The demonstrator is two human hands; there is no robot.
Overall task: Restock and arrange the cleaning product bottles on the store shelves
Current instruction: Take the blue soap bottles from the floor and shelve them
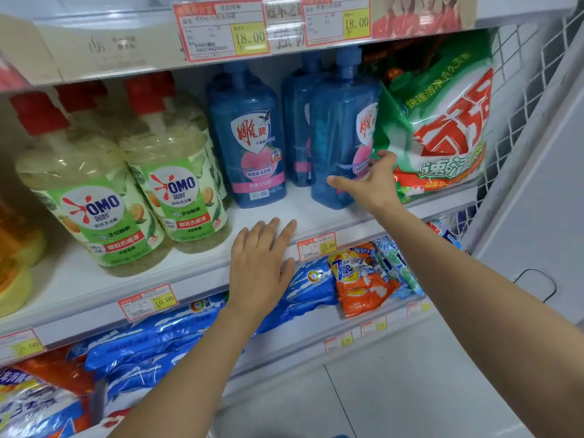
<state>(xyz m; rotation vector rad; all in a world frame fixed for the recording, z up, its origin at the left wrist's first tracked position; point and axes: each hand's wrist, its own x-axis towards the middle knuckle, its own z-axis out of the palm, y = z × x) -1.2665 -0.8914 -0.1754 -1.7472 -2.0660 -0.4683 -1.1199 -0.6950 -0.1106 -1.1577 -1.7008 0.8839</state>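
Observation:
Three blue detergent bottles stand on the middle shelf (94,279): one at the left (249,143), one further back (295,121), and one at the front right (335,137). My right hand (369,181) touches the lower front of the front right bottle, thumb stretched left across it and fingers up by its label. My left hand (262,260) lies flat on the shelf's front edge, fingers straight, holding nothing. Two yellow-green OMO bottles with red caps (85,197) (177,172) stand to the left of the blue ones.
A green and white washing powder bag (442,121) leans against the right blue bottle. Price tags (316,246) line the shelf edges. Blue and orange powder bags (360,279) lie on the shelf below. A wire mesh panel (521,90) closes the right end.

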